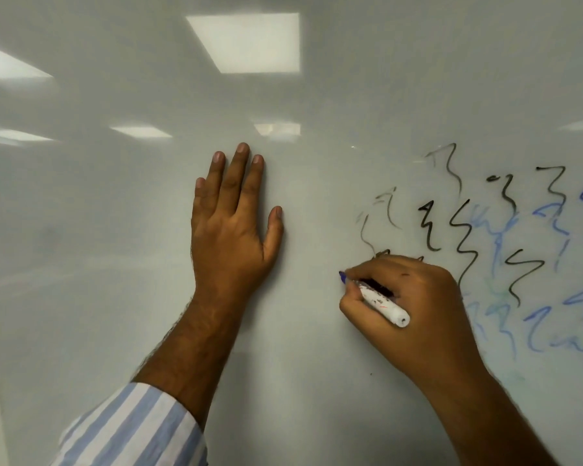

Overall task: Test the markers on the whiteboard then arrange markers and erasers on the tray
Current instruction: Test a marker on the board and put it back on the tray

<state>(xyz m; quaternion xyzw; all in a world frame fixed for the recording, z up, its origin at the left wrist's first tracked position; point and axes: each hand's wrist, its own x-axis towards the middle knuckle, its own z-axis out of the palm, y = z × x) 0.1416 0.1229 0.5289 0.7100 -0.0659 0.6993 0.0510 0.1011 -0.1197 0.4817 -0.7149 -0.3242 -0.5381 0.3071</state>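
Right hand [408, 297] pinches blue marker [381, 302], tip on whiteboard [115, 230] at 4 o'clock; left hand [236, 210] flat, fingers straight at centre; risk: dry tip leaves no line, palm smears squiggles [465, 237].

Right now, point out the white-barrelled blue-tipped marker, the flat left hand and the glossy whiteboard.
white-barrelled marker [382, 303]: head view, mid-barrel.
left hand [231, 227]: head view, back of hand.
glossy whiteboard [115, 230]: head view, bare surface.
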